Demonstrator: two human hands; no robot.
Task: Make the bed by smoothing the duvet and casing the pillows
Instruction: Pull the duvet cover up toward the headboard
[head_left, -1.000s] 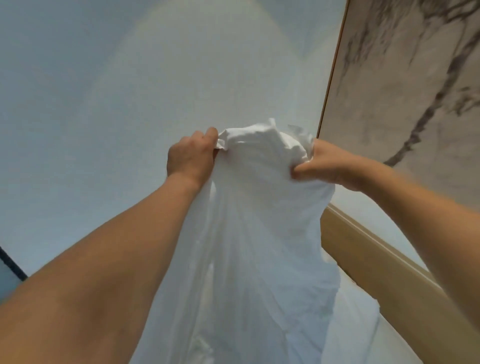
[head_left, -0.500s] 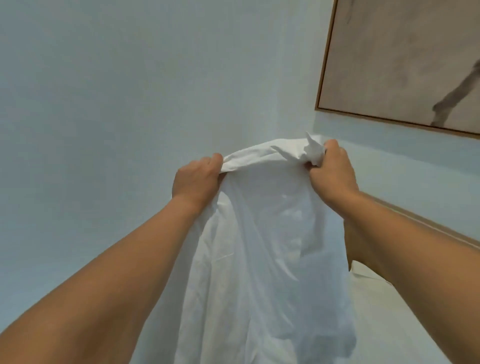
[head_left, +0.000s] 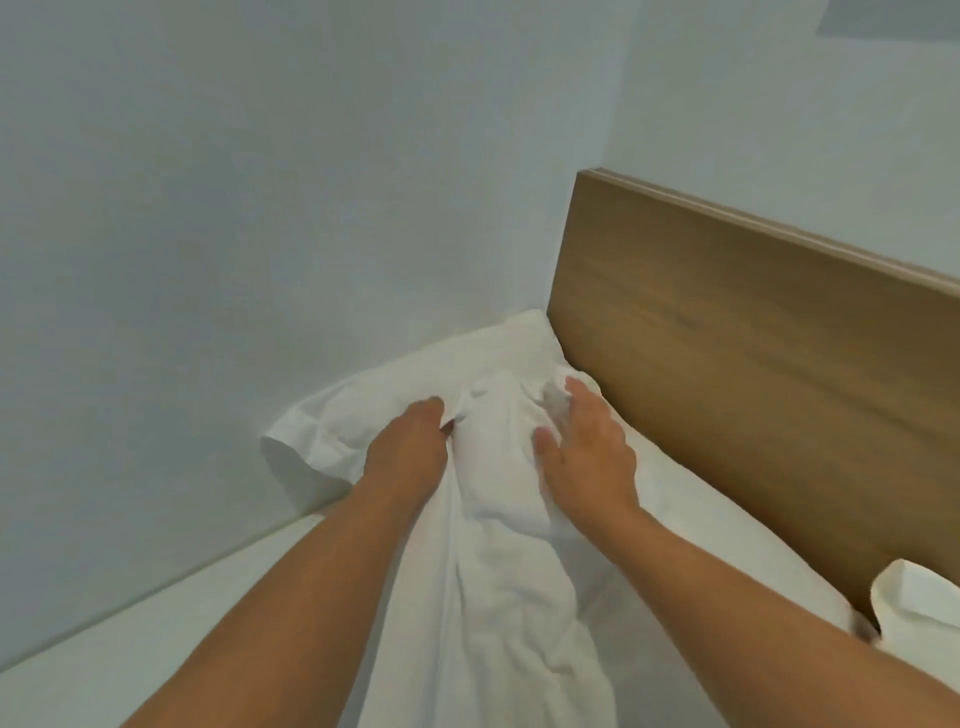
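Pillow (head_left: 415, 415) on bed (head_left: 130, 649) — headboard (head_left: 753, 389) right, wall (head_left: 260, 208) behind.

**Head view: pillow at the headboard corner**

We see the white pillow (head_left: 457, 415) lying on the bed (head_left: 156, 623), its far end in the corner between wall (head_left: 260, 208) and wooden headboard (head_left: 753, 364). Our left hand (head_left: 408, 449) grips a fold of its case; our right hand (head_left: 587, 452) rests flat, fingers straight. Another white pillow (head_left: 919, 603) shows at right.

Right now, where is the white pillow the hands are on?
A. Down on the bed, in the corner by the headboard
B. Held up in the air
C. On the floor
A: the pillow lies on the bed beside the headboard, both hands on it.
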